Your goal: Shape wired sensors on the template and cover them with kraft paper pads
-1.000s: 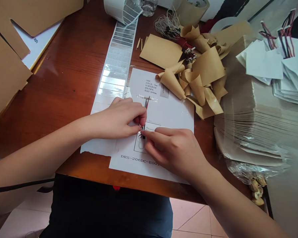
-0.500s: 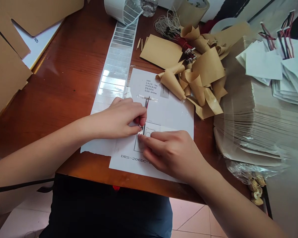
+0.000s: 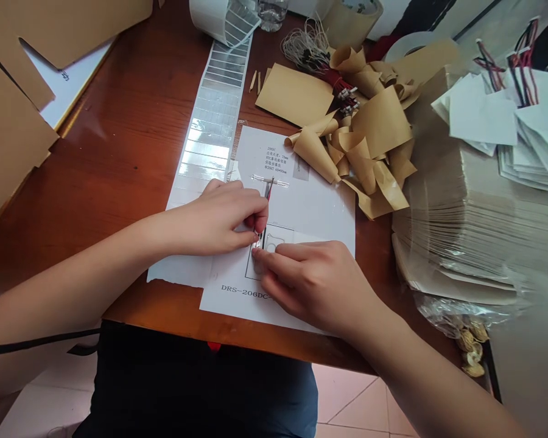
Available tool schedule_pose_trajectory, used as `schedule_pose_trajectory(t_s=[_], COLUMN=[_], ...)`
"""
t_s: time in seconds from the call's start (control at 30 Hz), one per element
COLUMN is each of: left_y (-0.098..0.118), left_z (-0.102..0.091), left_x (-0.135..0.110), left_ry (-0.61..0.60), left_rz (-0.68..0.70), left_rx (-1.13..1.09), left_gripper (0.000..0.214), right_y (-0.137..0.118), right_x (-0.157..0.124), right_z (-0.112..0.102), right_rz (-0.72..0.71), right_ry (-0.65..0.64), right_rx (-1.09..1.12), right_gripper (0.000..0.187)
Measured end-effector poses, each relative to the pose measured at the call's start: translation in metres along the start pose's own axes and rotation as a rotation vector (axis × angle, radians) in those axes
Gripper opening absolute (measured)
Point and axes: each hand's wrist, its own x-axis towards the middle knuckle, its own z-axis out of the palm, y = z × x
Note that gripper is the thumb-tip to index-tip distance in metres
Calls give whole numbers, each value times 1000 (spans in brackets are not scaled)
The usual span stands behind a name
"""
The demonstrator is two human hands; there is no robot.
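Note:
My left hand point(image 3: 219, 220) is closed in a pinch on a thin red and black wire lead point(image 3: 269, 188) that runs up across a white printed sheet point(image 3: 310, 207) on the wooden table. My right hand point(image 3: 317, 283) lies just below and right of it, fingers together, fingertips pressing down on the lower end of the wire by a small metal part point(image 3: 257, 244) inside a printed outline. The two hands' fingertips nearly touch. A clear tape strip point(image 3: 270, 180) crosses the wire's upper end.
A strip of silver labels point(image 3: 212, 115) runs from a roll point(image 3: 221, 15) at the back. Curled brown paper backings point(image 3: 360, 146) pile at the centre right, beside a stack of clear-wrapped sheets point(image 3: 475, 231). White paper pieces with wires point(image 3: 516, 115) lie far right; cardboard point(image 3: 9, 121) lies left.
My right hand's fingertips slid slightly left and down over the wire's lower end. My left hand kept its pinch in place.

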Motion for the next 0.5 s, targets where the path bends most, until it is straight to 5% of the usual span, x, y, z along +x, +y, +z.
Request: schedule_pose_trajectory(t_s=[0.5], left_y=[-2], left_z=[-5], left_x=[-2], left_ry=[-44], left_rz=[41], left_rx=[-2], left_gripper=[9], right_y=[3], right_x=[-2], right_z=[-1], right_rz=[5], right_ry=[8], right_rx=[-43], right_gripper=[28])
